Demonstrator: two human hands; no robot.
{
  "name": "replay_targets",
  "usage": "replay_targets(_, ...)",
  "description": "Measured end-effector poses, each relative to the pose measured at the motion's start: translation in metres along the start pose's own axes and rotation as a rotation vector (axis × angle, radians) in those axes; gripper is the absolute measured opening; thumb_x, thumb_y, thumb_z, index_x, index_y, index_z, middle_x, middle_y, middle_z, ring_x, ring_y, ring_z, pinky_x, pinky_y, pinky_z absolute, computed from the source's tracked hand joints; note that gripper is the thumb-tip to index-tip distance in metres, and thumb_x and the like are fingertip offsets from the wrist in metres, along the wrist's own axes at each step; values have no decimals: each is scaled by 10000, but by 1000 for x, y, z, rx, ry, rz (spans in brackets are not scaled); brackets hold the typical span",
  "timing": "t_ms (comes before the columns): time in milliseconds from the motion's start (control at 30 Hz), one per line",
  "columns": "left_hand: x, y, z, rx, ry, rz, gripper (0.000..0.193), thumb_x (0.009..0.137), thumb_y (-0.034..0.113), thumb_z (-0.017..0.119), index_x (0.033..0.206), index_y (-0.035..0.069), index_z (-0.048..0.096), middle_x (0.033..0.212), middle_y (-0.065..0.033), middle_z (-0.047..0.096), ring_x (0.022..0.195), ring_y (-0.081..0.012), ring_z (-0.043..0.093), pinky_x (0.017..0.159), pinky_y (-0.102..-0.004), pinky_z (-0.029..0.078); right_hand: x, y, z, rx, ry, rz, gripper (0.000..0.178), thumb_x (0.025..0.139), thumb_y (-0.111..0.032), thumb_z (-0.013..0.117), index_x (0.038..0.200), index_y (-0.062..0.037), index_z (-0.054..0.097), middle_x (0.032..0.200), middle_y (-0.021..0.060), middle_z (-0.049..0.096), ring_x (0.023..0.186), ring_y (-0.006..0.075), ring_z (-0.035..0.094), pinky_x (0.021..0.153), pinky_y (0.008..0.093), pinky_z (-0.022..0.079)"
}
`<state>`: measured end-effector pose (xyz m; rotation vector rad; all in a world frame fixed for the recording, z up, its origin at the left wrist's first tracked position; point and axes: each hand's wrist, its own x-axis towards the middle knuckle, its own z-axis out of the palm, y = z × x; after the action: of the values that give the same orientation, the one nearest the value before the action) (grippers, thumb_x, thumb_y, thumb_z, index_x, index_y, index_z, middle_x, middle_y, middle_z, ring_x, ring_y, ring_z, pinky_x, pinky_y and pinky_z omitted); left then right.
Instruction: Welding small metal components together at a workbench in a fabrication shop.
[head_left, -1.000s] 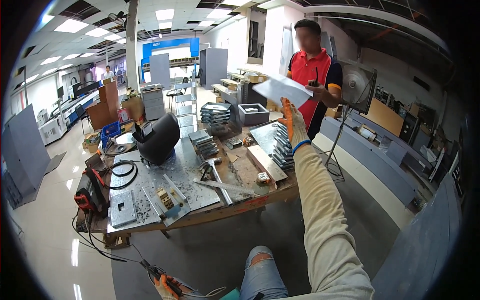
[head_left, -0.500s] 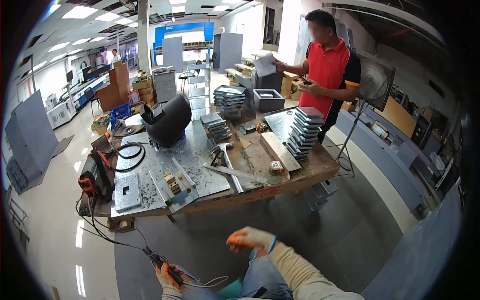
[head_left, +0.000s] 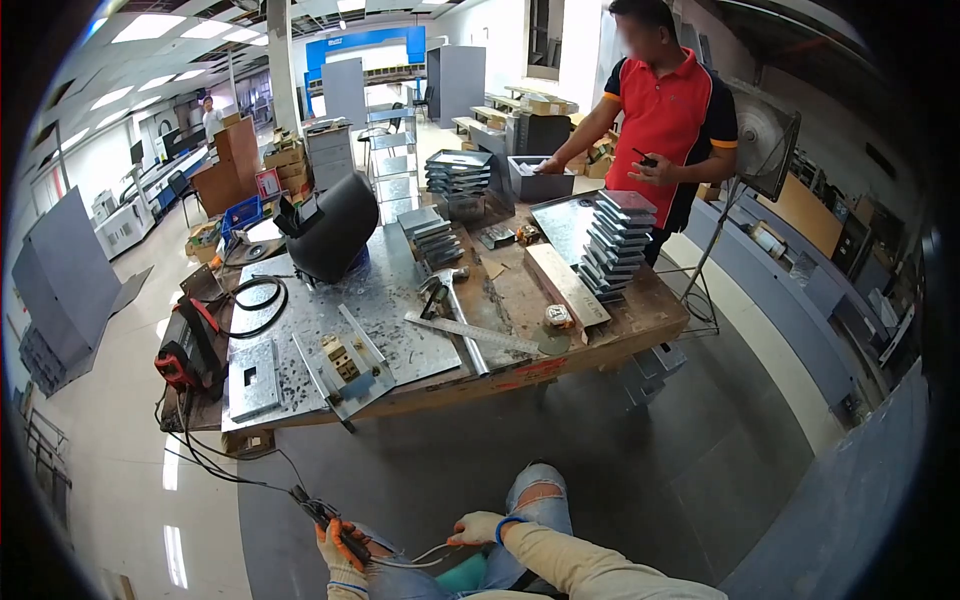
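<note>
My left hand (head_left: pixel 343 548), in a cream glove with orange palm, is closed around a black welding electrode holder (head_left: pixel 325 515) low in front of me. Dark cables trail from there toward the bench. A thin pale cable (head_left: pixel 425 556) curves from beside the left hand over my lap. My right hand (head_left: pixel 477 528), gloved too, hovers above my thigh with fingers curled together at that cable's far end. On the bench's near edge rests a metal bracket with brass-coloured blocks (head_left: pixel 342 358). A black welding helmet (head_left: pixel 335 235) stands behind it.
The wooden bench (head_left: pixel 540 372) carries a hammer (head_left: pixel 460 310), a metal ruler (head_left: pixel 470 332), a tape measure (head_left: pixel 558 317) and a stack of metal trays (head_left: pixel 618 245). A red-and-black welding machine (head_left: pixel 185 355) sits at its left end. A person in red (head_left: pixel 660 125) stands behind, reaching into a grey box (head_left: pixel 542 182).
My right hand has come down and left to the pale cable's end. The left hand keeps the holder. The person across the bench has lowered a paper into the grey box.
</note>
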<state>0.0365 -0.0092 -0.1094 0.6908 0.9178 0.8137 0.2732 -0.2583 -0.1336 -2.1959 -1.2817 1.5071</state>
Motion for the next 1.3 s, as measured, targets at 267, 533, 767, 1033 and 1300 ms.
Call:
replay_targets(267,-1,1,-1,-6,-13,-14,260,1034,194,625,1281,179,543,803,-60,629,585,-216,618,492,-394,572,-10,-5,-3,44,56,32,559,1002,-589,622,1191,-86,780,1119,111,791,998,335,713,892,444,535)
replay_targets(533,-2,-1,-2,17,-9,20,237,1028,261,666,1231,180,576,805,-49,637,586,-204,637,470,-400,585,-11,-6,-4,61,45,51,555,1001,-587,628,1180,-86,785,1112,109,789,1004,333,715,897,437,537)
replay_targets(767,-5,3,1,-11,-36,3,254,1029,203,635,1268,180,553,801,-58,631,592,-215,630,487,-398,576,-10,-7,-2,62,30,72,552,998,-588,630,1183,-92,788,1114,105,791,1013,330,716,905,437,540)
replay_targets(1033,-4,0,-2,18,-15,23,226,1030,253,647,1229,171,578,824,-62,640,583,-213,628,477,-401,581,-7,-2,1,33,45,44,566,993,-598,630,1191,-92,790,1119,106,794,1013,329,718,905,436,543)
replay_targets(1300,1,3,-5,19,2,-20,207,1046,199,600,1244,178,546,796,-69,627,581,-220,617,480,-400,566,-14,-7,-7,15,-23,30,562,1006,-577,611,1140,-63,792,1015,105,788,940,309,704,856,424,530)
